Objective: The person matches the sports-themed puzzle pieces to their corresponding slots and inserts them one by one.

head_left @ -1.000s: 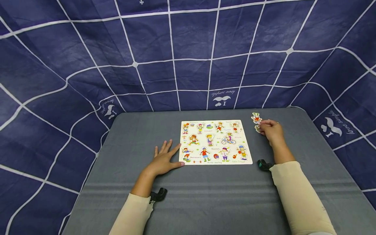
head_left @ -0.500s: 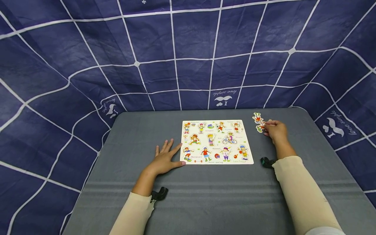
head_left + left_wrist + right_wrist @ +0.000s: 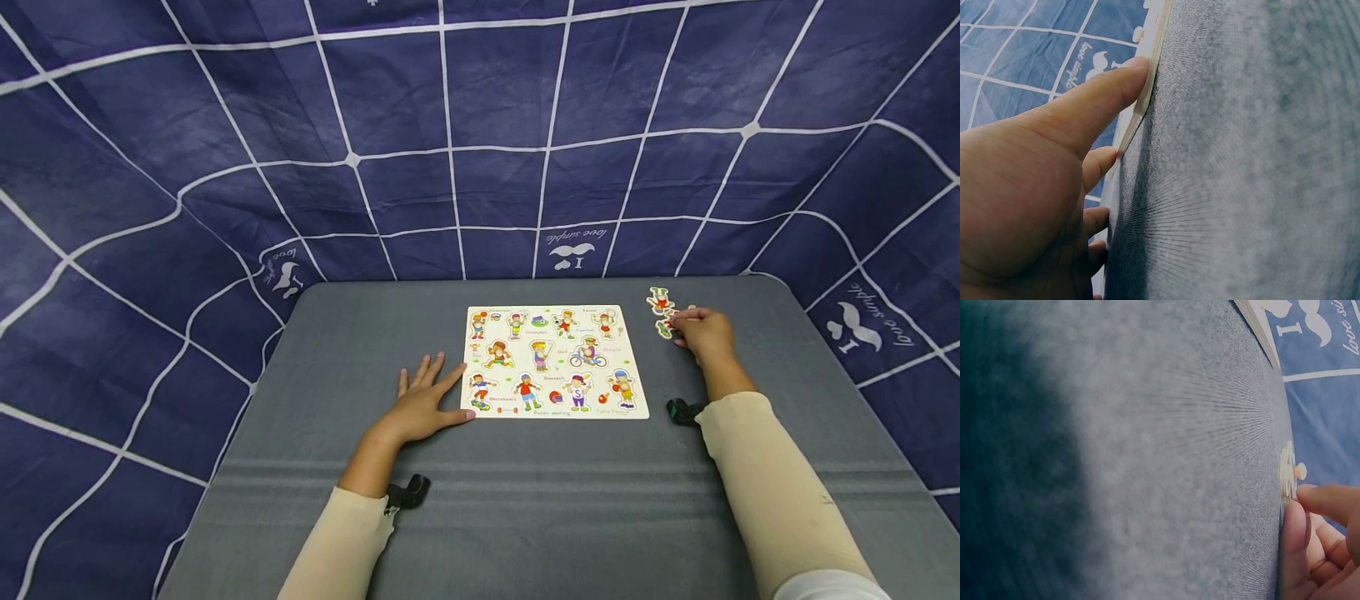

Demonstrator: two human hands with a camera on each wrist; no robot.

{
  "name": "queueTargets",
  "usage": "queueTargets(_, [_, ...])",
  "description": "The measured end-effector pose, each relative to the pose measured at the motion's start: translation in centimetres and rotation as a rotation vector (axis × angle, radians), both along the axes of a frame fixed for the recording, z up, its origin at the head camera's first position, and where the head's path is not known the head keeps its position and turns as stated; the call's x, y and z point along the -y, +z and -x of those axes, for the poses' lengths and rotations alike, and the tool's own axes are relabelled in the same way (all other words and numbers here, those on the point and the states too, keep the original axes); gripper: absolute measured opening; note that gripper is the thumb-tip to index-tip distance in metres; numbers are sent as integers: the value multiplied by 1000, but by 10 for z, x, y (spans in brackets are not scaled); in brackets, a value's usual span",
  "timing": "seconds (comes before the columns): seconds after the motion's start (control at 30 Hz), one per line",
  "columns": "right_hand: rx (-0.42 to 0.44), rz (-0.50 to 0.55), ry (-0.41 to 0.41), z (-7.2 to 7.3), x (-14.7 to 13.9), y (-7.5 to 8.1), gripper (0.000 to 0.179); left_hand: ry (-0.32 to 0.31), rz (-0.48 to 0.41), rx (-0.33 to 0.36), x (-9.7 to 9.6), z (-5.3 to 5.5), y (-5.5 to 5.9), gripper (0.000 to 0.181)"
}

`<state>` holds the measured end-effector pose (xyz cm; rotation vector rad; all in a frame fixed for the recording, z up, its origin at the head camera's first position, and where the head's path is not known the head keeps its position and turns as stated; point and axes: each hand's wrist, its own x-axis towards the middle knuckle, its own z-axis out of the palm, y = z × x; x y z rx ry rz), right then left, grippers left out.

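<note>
My left hand point(image 3: 420, 412) lies with fingers spread at the left side of a white picture puzzle board point(image 3: 521, 357). Its thumb point(image 3: 1132, 78) and forefinger tip touch the board's edge in the left wrist view. To the right of the board, my right hand point(image 3: 708, 340) pinches a small puzzle piece point(image 3: 670, 322) between thumb and forefinger, and the fingers hide part of it. Just beyond lies another figure-shaped puzzle piece point(image 3: 660, 301). From the right wrist, the pieces point(image 3: 1287, 469) appear edge-on, with a peg knob point(image 3: 1300, 470) sticking up at the fingertips.
Colourful sports figures cover the board, among them a cyclist point(image 3: 588, 354) and a baseball player point(image 3: 577, 392). A grey cloth point(image 3: 555, 500) covers the table. Blue curtains with white grid lines point(image 3: 495, 100) rise behind it and at both sides.
My right hand has shifted slightly right, and more of the puzzle pieces shows beside its fingertips. Over the last half second it has stayed almost still. My left hand keeps its place at the board.
</note>
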<state>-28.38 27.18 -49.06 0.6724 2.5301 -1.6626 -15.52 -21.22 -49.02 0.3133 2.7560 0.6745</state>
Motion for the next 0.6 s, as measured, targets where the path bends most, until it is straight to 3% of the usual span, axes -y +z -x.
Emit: queueTargets(0.6, [-66, 71, 24, -5, -3, -3, 28, -2, 13, 9, 0, 1, -1, 90])
